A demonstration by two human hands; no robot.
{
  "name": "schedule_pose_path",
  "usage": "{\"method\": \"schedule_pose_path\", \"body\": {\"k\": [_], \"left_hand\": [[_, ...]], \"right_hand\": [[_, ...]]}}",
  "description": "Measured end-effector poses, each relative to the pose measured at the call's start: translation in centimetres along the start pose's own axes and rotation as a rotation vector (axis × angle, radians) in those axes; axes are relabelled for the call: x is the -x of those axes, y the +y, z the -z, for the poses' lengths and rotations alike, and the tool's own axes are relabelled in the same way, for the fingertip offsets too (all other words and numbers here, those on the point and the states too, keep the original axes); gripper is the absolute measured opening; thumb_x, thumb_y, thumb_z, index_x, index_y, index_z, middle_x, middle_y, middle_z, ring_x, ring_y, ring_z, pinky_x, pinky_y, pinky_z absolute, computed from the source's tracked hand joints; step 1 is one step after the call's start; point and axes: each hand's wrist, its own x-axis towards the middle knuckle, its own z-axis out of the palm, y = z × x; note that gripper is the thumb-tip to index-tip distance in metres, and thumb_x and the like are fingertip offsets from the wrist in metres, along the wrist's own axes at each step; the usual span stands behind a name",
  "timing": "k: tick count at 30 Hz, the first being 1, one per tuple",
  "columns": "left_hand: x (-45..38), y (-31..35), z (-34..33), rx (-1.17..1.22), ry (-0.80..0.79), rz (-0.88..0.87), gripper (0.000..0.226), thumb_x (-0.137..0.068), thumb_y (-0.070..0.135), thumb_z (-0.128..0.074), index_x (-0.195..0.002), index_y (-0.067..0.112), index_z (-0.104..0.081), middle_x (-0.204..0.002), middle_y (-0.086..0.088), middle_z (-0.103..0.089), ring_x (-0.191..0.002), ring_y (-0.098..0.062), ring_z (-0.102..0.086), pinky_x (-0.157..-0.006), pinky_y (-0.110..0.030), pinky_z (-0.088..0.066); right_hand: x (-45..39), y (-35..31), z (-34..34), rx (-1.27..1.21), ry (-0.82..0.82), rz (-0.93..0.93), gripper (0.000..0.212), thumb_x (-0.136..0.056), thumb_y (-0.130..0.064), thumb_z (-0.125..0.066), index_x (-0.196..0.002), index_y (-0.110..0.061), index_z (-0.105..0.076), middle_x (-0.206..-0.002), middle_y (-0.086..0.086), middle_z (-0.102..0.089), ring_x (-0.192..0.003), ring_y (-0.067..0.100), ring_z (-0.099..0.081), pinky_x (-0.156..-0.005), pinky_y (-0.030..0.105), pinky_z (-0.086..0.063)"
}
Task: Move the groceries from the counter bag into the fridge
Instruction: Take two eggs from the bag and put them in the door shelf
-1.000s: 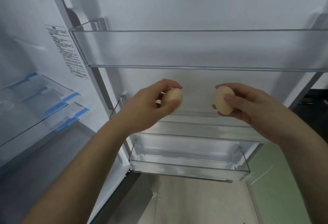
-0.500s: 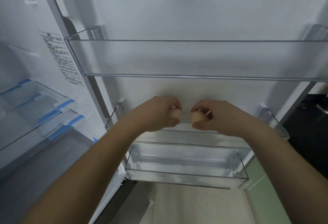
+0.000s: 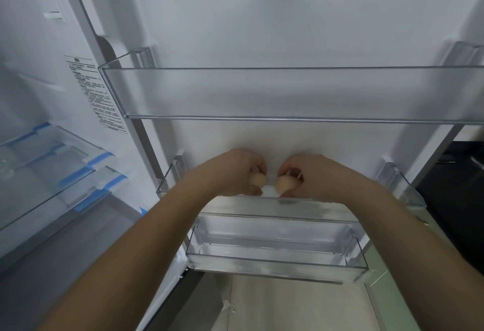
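Each of my hands holds a pale tan egg inside the middle door bin (image 3: 400,189) of the open fridge door. My left hand (image 3: 235,170) curls its fingers round the left egg (image 3: 258,180). My right hand (image 3: 311,173) grips the right egg (image 3: 285,183). The two eggs sit close together, a small gap between them, low in the clear bin near the door's inner wall. Whether they touch the bin floor is hidden by my fingers.
A long clear upper door bin (image 3: 288,94) hangs above my hands, a lower door bin (image 3: 277,257) below them. Glass fridge shelves with blue trim (image 3: 60,168) lie at the left. A dark counter (image 3: 455,178) shows at the right, tiled floor (image 3: 288,304) below.
Both hands went forward and down from open air into the middle door bin, bringing the eggs closer together. The hands have sunk a little lower since half a second ago.
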Motion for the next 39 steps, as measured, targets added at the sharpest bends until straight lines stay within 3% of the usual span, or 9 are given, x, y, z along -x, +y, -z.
{"method": "schedule_pose_path", "body": {"k": [4, 8, 13, 16, 20, 25, 33, 36, 39], "left_hand": [[-0.3, 0.0, -0.1, -0.007, 0.03, 0.003, 0.04, -0.079, 0.033, -0.076, -0.115, 0.024, -0.061, -0.111, 0.002, -0.062, -0.089, -0.011, -0.045, -0.072, -0.022, -0.035], [-0.2, 0.0, -0.2, -0.018, 0.037, 0.027, 0.043, -0.078, 0.036, -0.077, -0.116, 0.023, -0.061, -0.111, 0.003, -0.061, -0.09, -0.012, -0.047, -0.078, -0.025, -0.041], [0.4, -0.4, 0.1, 0.051, 0.05, 0.072, 0.049, -0.075, 0.037, -0.079, -0.118, 0.026, -0.059, -0.107, 0.005, -0.061, -0.087, -0.013, -0.053, -0.079, -0.027, -0.046], [1.1, -0.8, 0.2, 0.129, 0.097, 0.107, 0.054, -0.073, 0.037, -0.081, -0.121, 0.028, -0.057, -0.1, 0.008, -0.059, -0.082, -0.011, -0.056, -0.078, -0.026, -0.047], [2.3, -1.0, 0.3, 0.172, 0.177, 0.143, 0.042, -0.08, 0.044, -0.073, -0.117, 0.032, -0.057, -0.099, 0.011, -0.06, -0.082, -0.004, -0.058, -0.074, -0.024, -0.048], [4.0, -0.1, -0.4, 0.092, 0.352, 0.162, 0.031, -0.09, 0.047, -0.058, -0.118, 0.032, -0.057, -0.101, 0.012, -0.058, -0.087, -0.008, -0.058, -0.072, -0.026, -0.044], [5.9, 1.4, -2.4, -0.218, 0.569, 0.134, 0.038, -0.093, 0.047, -0.046, -0.116, 0.023, -0.065, -0.105, 0.002, -0.07, -0.088, -0.025, -0.066, -0.068, -0.035, -0.051], [6.7, 2.3, -3.5, -0.253, 0.55, 0.129, 0.05, -0.092, 0.049, -0.038, -0.127, 0.022, -0.062, -0.124, -0.002, -0.066, -0.107, -0.026, -0.064, -0.085, -0.038, -0.051], [7.7, 3.1, -4.4, -0.303, 0.475, 0.176, 0.06, -0.093, 0.055, -0.029, -0.142, 0.026, -0.046, -0.146, -0.007, -0.049, -0.128, -0.029, -0.052, -0.106, -0.043, -0.038]], "right_hand": [[-0.1, 0.3, -0.2, -0.031, -0.001, -0.013, 0.04, -0.074, -0.033, -0.079, -0.111, -0.025, -0.065, -0.105, -0.007, -0.062, -0.091, 0.011, -0.057, -0.079, 0.021, -0.045], [0.1, 0.7, -0.1, -0.076, 0.005, -0.034, 0.046, -0.072, -0.038, -0.081, -0.113, -0.026, -0.063, -0.103, -0.008, -0.06, -0.09, 0.01, -0.057, -0.077, 0.02, -0.044], [0.9, 1.4, 0.2, -0.178, 0.051, -0.059, 0.051, -0.069, -0.039, -0.083, -0.113, -0.031, -0.059, -0.102, -0.011, -0.06, -0.083, -0.002, -0.056, -0.067, 0.009, -0.04], [1.6, 1.6, 0.7, -0.21, 0.089, -0.064, 0.048, -0.07, -0.04, -0.082, -0.111, -0.032, -0.059, -0.102, -0.01, -0.06, -0.087, 0.005, -0.059, -0.075, 0.018, -0.047], [2.9, 1.8, 1.0, -0.22, 0.129, -0.05, 0.046, -0.074, -0.044, -0.078, -0.114, -0.031, -0.059, -0.104, -0.009, -0.06, -0.091, 0.008, -0.06, -0.084, 0.028, -0.05], [4.6, 2.2, 0.7, -0.13, 0.211, -0.003, 0.042, -0.085, -0.049, -0.062, -0.121, -0.029, -0.058, -0.115, -0.006, -0.06, -0.1, 0.009, -0.057, -0.09, 0.027, -0.045], [7.0, 2.2, -0.5, 0.048, 0.325, 0.03, 0.053, -0.092, -0.053, -0.045, -0.14, -0.03, -0.045, -0.146, -0.01, -0.042, -0.129, 0.012, -0.041, -0.098, 0.022, -0.032], [7.5, 2.1, -1.4, 0.1, 0.39, 0.082, 0.056, -0.094, -0.053, -0.042, -0.142, -0.023, -0.043, -0.15, -0.001, -0.039, -0.135, 0.018, -0.037, -0.109, 0.029, -0.028], [7.9, 2.1, -2.4, 0.137, 0.443, 0.132, 0.065, -0.09, -0.057, -0.032, -0.139, -0.018, -0.046, -0.147, 0.006, -0.045, -0.133, 0.026, -0.043, -0.109, 0.044, -0.037]]}}
